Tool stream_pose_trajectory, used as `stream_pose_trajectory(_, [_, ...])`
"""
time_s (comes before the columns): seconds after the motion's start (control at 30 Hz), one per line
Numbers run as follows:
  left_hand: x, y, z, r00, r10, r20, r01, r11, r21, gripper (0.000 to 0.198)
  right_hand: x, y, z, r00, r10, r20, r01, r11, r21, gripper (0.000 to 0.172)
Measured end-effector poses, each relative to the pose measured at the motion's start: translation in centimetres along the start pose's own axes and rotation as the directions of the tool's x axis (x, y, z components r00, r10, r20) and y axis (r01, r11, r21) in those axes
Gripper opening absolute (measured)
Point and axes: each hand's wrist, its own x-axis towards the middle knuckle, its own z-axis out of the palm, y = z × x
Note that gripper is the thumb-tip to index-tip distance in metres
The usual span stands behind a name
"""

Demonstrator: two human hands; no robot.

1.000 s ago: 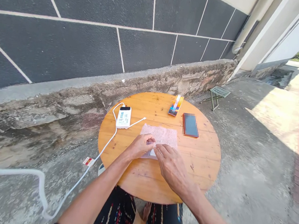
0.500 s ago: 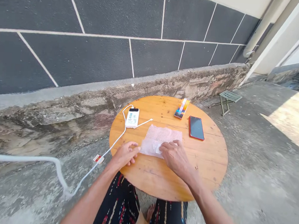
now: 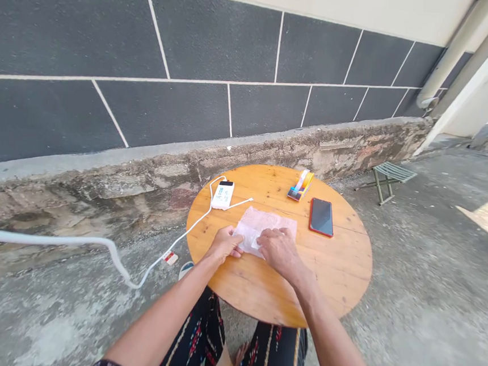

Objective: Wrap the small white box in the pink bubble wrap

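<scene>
A sheet of pinkish bubble wrap [image 3: 272,219] lies on the round wooden table, its near part looking folded over. My left hand [image 3: 225,244] pinches the left near corner of the wrap, thumb on top and fingers underneath. My right hand [image 3: 280,247] is bent over the wrap's near right part, its fingertips pressed down on it. A small whitish piece [image 3: 255,242] shows beside the right fingertips; whether it is part of the wrap or a separate thing I cannot tell. What lies under the right palm is hidden.
On the round table [image 3: 339,271] a white power bank-like box [image 3: 223,195] with a white cable [image 3: 193,227] stands at the left. A tape dispenser [image 3: 300,186] and a red-edged phone [image 3: 322,217] lie at the right. A folding stool [image 3: 392,176] stands beyond, near the wall.
My left hand has moved right and closed on the wrap's left corner. My right hand stays on the wrap. The camera view has shifted a little.
</scene>
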Motion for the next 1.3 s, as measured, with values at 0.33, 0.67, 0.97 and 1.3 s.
stream_pose_trajectory(0.33, [-1.0, 0.4, 1.9, 0.997, 0.072, -0.025, -0.071, 0.997, 0.044, 0.033, -0.3, 0.6, 0.7, 0.999, -0.010, -0.037, 0.012, 0.999, 0.043, 0.017])
stream_pose_trajectory(0.67, [-0.7, 0.2, 3.9, 0.897, 0.417, -0.147, -0.351, 0.874, 0.337, 0.010, -0.5, 0.6, 0.7, 0.998, -0.009, -0.063, 0.012, 0.999, 0.046, 0.017])
stream_pose_trajectory(0.97, [-2.9, -0.1, 3.1, 0.825, 0.562, 0.057, -0.531, 0.736, 0.420, 0.016, -0.5, 0.7, 1.2, 0.997, 0.031, -0.074, -0.027, 0.998, 0.057, 0.014])
stream_pose_trajectory(1.3, [-3.2, 0.1, 2.6, 0.682, 0.681, 0.269, -0.684, 0.461, 0.565, 0.023, -0.7, 0.1, 0.3, 0.991, 0.106, -0.079, -0.092, 0.982, 0.165, 0.013])
